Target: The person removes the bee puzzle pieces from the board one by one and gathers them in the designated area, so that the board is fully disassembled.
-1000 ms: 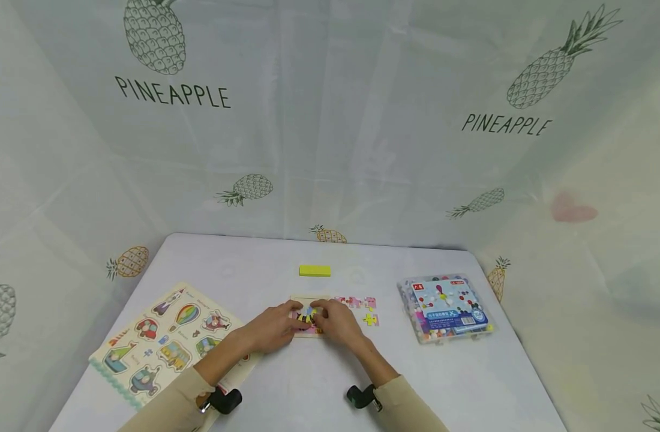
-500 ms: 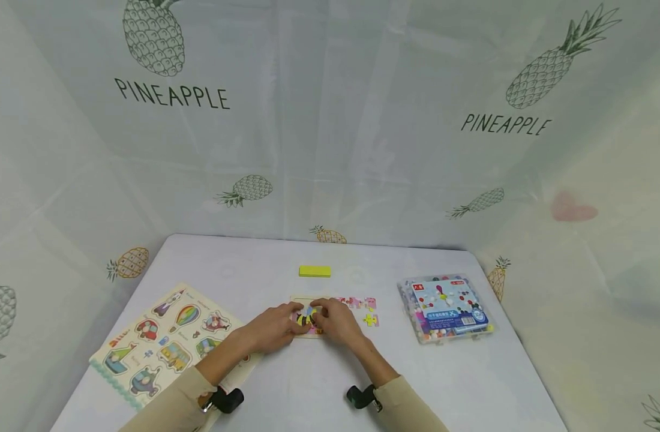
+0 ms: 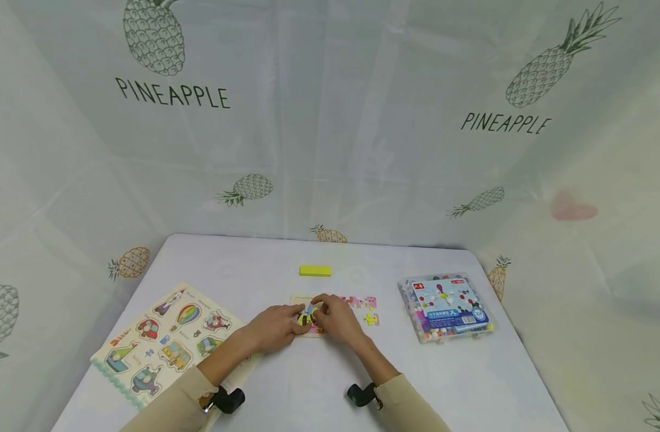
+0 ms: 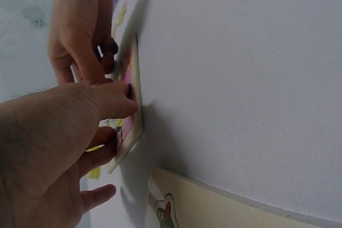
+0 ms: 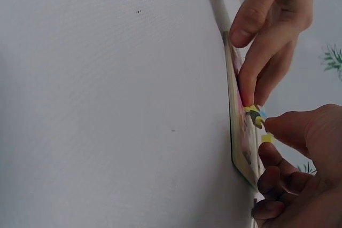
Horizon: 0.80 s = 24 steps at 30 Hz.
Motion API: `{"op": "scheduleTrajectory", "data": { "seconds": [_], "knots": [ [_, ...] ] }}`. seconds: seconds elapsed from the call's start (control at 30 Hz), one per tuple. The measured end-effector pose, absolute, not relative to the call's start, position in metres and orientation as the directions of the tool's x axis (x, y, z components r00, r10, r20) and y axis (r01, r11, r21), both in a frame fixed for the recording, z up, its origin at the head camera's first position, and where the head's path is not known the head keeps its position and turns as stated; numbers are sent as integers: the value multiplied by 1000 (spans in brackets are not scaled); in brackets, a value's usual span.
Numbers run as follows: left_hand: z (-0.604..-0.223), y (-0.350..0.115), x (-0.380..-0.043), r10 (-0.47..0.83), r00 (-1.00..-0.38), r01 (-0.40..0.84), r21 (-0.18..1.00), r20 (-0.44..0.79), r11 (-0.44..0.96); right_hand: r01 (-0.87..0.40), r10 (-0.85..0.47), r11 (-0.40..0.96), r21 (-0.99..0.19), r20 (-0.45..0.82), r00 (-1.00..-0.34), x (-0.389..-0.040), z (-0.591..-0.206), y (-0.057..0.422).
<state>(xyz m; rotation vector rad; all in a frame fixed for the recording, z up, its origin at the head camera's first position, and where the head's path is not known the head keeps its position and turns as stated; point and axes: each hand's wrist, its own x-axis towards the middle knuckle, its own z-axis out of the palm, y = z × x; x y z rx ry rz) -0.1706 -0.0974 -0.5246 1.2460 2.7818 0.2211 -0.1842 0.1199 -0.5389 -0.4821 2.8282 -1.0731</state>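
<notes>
Both hands [image 3: 274,329] [image 3: 338,320] close together, puzzle board [image 3: 301,298] beneath

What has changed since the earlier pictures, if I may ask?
The right hand has shifted slightly forward over the puzzle board; nothing is visibly released. The left hand stays at it; the yellow block and plastic box look unmoved.

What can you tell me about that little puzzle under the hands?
The puzzle has a thin, pale, wood-like board, lying flat on the table. It shows a yellow-and-black striped figure with blue above, set among pink; its upper left looks unfilled. The left hand touches its left part; the right hand is over its right part, hiding some of it.
</notes>
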Motion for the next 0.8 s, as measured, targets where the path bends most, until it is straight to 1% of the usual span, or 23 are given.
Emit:
{"op": "scheduleTrajectory", "data": {
  "seconds": [0.23, 0.5, 0.8],
  "knots": [
    [-524, -97, -167, 738, -674, 731, 120, -26, 672, -250, -311, 681, -688, 37, -950, -187, -540, 119],
    [-524, -96, -167, 741, -671, 735, 97, -36, 671, -186, -279, 614, -767, 9, -960, -186, -539, 120],
    [-527, -96, -168, 729, -683, 722, 106, -50, 684, -134, -244, 535, -834, -1, -970, -185, -537, 126]
  ]
}}
